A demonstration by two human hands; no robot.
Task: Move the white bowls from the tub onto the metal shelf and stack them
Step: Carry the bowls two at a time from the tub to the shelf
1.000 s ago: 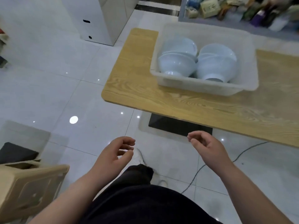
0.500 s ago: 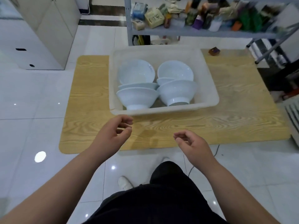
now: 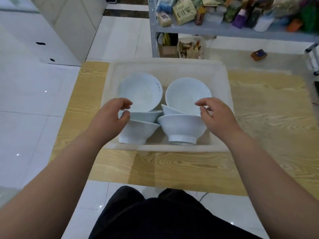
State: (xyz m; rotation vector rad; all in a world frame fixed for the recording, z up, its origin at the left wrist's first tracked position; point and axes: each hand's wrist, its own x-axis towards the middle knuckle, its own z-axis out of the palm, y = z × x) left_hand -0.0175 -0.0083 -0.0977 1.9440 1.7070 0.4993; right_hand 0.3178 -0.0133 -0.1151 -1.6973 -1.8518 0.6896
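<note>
A translucent plastic tub (image 3: 222, 80) stands on a low wooden table (image 3: 189, 168). Several white bowls lie tilted in it in two rows: a left rear bowl (image 3: 143, 92), a right rear bowl (image 3: 186, 94), a left front bowl (image 3: 138, 133) and a right front bowl (image 3: 181, 128). My left hand (image 3: 110, 118) hovers over the left row with fingers loosely curled, holding nothing. My right hand (image 3: 215, 116) hovers over the right row, fingers loosely curled near the rear bowl's rim. Whether either hand touches a bowl is unclear. The grey metal shelf (image 3: 207, 29) stands behind the table.
The shelf's board is crowded with packets and bottles (image 3: 184, 11); a box of clutter (image 3: 189, 47) sits under it. A small brown object (image 3: 259, 55) lies at the table's far right. A white cabinet (image 3: 51, 31) stands at the left on the tiled floor.
My view has swung onto the tub and closed in. Both hands have moved forward from in front of the table to above the bowls inside the tub.
</note>
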